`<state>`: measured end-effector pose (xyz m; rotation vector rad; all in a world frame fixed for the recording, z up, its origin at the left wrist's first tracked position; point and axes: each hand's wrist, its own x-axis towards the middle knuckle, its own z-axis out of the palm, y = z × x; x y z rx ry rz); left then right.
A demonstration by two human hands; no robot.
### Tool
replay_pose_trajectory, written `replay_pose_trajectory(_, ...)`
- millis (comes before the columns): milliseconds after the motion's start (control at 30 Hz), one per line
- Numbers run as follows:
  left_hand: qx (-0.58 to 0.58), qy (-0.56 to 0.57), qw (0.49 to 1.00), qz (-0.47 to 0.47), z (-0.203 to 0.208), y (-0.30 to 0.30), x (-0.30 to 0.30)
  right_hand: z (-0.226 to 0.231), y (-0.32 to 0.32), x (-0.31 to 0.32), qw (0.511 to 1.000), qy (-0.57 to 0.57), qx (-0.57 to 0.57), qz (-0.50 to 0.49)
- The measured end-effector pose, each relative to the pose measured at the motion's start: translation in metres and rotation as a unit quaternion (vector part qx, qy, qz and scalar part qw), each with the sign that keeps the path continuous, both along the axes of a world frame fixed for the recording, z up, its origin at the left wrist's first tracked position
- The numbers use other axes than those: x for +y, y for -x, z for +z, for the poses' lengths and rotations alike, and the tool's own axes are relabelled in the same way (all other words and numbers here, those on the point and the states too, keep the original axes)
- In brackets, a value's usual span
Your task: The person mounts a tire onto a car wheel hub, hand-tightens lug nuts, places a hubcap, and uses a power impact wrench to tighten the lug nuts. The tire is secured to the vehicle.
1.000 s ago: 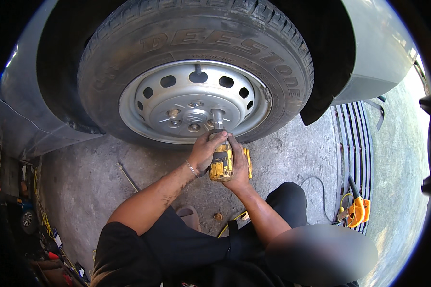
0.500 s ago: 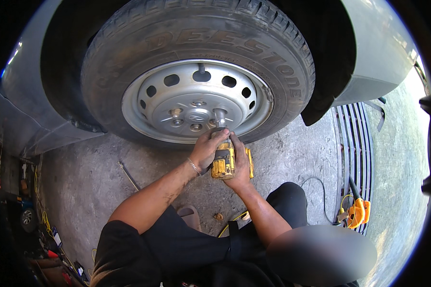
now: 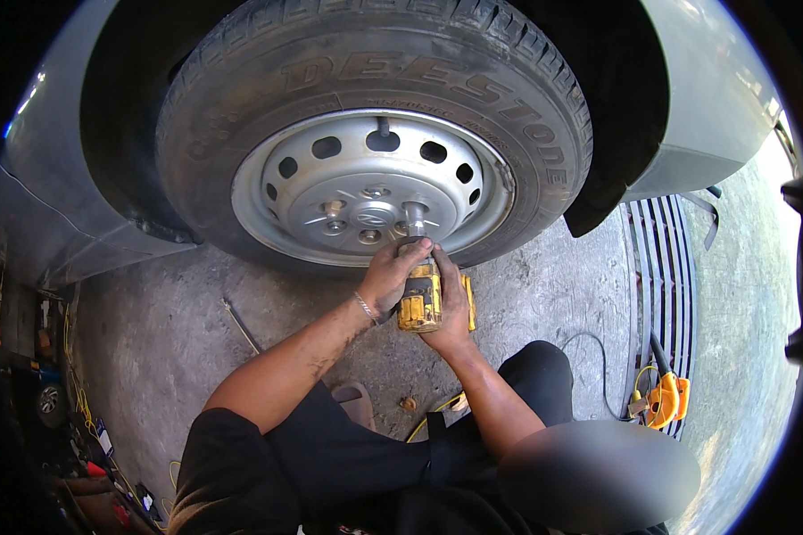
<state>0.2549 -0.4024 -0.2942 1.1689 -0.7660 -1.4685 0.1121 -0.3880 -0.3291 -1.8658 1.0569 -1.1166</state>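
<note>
Both my hands are closed around a yellow and black cordless impact wrench (image 3: 421,303). My left hand (image 3: 390,278) wraps its front from the left, with a chain bracelet at the wrist. My right hand (image 3: 452,312) grips it from the right, with the handle mostly hidden behind the palm. From its nose a silver socket (image 3: 415,219) reaches to the right side of the wheel hub, over a lug nut position. Several other lug nuts (image 3: 369,236) show around the centre of the silver steel wheel (image 3: 308,201). A black tyre (image 3: 232,116) surrounds the wheel.
Car body panels (image 3: 714,80) flank the wheel arch. A metal rod tool (image 3: 241,326) lies on the concrete floor (image 3: 152,357) at left. To the right are a slatted floor grate (image 3: 660,285) and an orange corded power tool (image 3: 667,399). Yellow cable (image 3: 80,406) runs along the far left.
The wheel, wrench and hands appear slightly further right in the picture, all together. My grip and the socket's place at the hub look the same.
</note>
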Motion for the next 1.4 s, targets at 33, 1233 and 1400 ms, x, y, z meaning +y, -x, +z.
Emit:
replay_pose_trajectory(33, 0.001, -0.001, 1.000, 0.000, 0.000, 0.000, 0.000, 0.000, 0.000, 0.000, 1.000, -0.002, -0.003, -0.001)
replay_pose_trajectory(1233, 0.003, -0.011, 1.000, -0.015, -0.008, -0.007, -0.009, 0.004, -0.001, -0.008, 0.999, 0.046, 0.006, -0.016)
replay_pose_trajectory(1400, -0.001, -0.011, 1.000, -0.012, -0.009, -0.007, -0.009, 0.003, 0.001, -0.008, 0.999, 0.036, 0.010, -0.008)
